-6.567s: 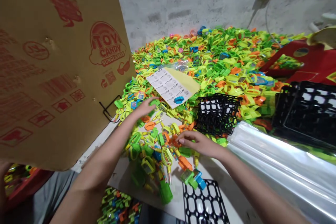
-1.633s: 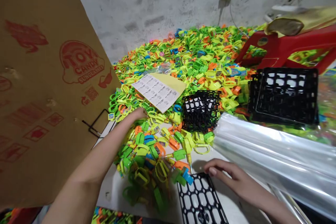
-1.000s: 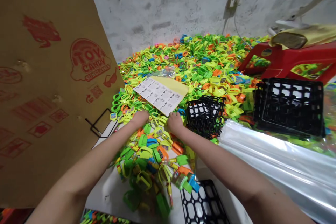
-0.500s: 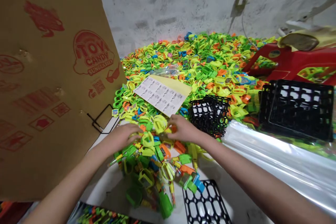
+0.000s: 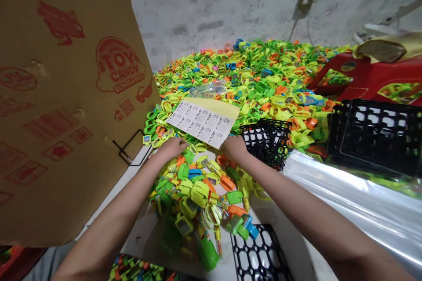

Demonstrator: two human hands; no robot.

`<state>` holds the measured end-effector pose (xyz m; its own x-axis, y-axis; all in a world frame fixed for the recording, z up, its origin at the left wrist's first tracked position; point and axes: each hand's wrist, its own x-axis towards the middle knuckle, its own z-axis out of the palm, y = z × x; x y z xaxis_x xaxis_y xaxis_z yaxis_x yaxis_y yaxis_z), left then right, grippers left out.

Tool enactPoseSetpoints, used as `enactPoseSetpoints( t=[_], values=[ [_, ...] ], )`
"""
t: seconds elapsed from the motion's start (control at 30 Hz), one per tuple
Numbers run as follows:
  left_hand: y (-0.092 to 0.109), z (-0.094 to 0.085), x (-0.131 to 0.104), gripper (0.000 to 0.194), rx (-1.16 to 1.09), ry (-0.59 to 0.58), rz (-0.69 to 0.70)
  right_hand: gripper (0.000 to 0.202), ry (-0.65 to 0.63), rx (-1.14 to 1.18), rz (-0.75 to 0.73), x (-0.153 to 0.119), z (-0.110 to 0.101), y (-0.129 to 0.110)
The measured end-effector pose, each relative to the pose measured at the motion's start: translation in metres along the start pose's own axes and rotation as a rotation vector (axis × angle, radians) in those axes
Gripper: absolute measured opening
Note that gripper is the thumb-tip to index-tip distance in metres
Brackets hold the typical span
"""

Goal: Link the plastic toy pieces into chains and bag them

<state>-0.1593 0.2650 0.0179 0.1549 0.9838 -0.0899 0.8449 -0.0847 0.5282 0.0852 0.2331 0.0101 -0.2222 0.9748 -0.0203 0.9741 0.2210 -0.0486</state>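
Observation:
My left hand (image 5: 174,146) is closed at the far left edge of the near pile of toy watches (image 5: 194,184), by the lower left side of a label sheet. Whatever its fingers hold, if anything, is hidden. Curled at the sheet's lower right corner is my right hand (image 5: 234,147), its fingertips turned away from view. I cannot tell whether it touches the label sheet (image 5: 201,123), which is white with printed labels on yellow backing. Between and below the hands lie yellow, green, orange and blue watches, some with candy-filled tubes.
A tall cardboard box (image 5: 75,149) stands at left. Black plastic grids (image 5: 265,140) lie right of my hand, with another grid (image 5: 259,252) at the front edge. Clear plastic film (image 5: 349,202) and a red plastic stool (image 5: 369,74) are at right. A big watch heap (image 5: 257,70) backs onto the wall.
Both hands have moved forward, away from me, out of the middle of the near pile to the label sheet's near edge. Their fingers are now more curled. The sheet has turned slightly.

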Motion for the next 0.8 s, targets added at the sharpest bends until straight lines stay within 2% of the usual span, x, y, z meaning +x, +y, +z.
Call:
enactPoseSetpoints(
  t=[0.13,0.23,0.33,0.43,0.5,0.6,0.7,0.8],
  values=[
    [0.022,0.023,0.055,0.029,-0.189,-0.061,-0.053,0.022,-0.036,0.015,0.081,0.007,-0.004,0.007],
    [0.04,0.025,0.082,0.031,-0.384,-0.074,-0.015,0.029,-0.031,0.032,0.144,0.003,-0.02,0.027],
    [0.058,0.018,0.101,0.04,-0.529,-0.055,0.045,0.029,-0.026,0.064,0.057,0.0,-0.034,0.04],
    [0.065,0.009,0.109,0.052,-0.551,-0.027,0.074,0.025,-0.059,0.088,-0.09,0.006,-0.028,0.026],
    [0.058,0.004,0.107,0.053,-0.479,-0.01,0.066,0.024,-0.085,0.079,-0.144,0.016,-0.015,0.008],
    [0.03,-0.005,0.089,0.049,-0.267,-0.012,0.041,0.028,-0.105,0.044,-0.158,0.035,0.006,-0.019],
    [-0.003,-0.011,0.064,0.052,-0.034,-0.084,0.014,0.025,-0.145,0.016,-0.144,0.051,0.018,-0.034],
    [-0.021,-0.008,0.045,0.069,0.126,-0.193,0.008,0.018,-0.185,0.003,-0.123,0.06,0.022,-0.041]
  ],
)
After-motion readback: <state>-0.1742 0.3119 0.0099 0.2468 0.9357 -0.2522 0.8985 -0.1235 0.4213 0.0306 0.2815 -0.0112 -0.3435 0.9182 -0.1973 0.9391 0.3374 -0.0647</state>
